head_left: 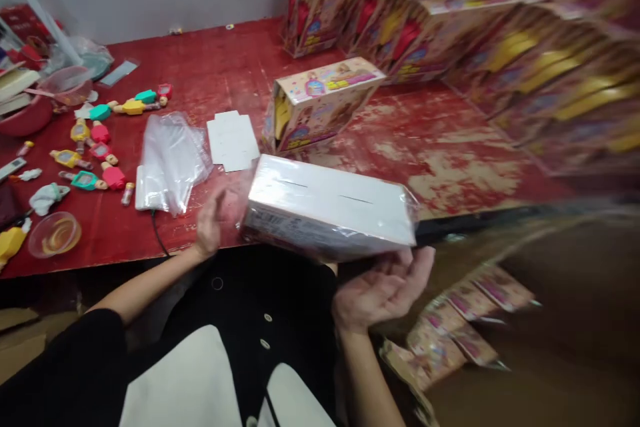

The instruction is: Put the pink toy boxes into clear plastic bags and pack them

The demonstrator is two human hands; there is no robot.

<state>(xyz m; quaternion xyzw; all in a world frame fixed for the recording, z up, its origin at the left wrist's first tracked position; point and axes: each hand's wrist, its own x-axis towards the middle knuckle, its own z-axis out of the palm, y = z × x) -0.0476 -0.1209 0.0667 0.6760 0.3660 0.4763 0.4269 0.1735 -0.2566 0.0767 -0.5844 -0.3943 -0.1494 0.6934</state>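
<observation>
Cupping an open right hand (380,290) beneath the right end of a film-wrapped box (330,200).
The blurred left hand (216,215) is at the other end, grip unclear; above the red table's (200,77) front edge, slick film could cause a slip.

Black top (235,300) worn, short left sleeve (65,367) seen, broad white collar (180,380) cut with rounded ends, front set with small pale round buttons (265,344), left hand (210,220) and right hand (375,290) uncovered
</observation>
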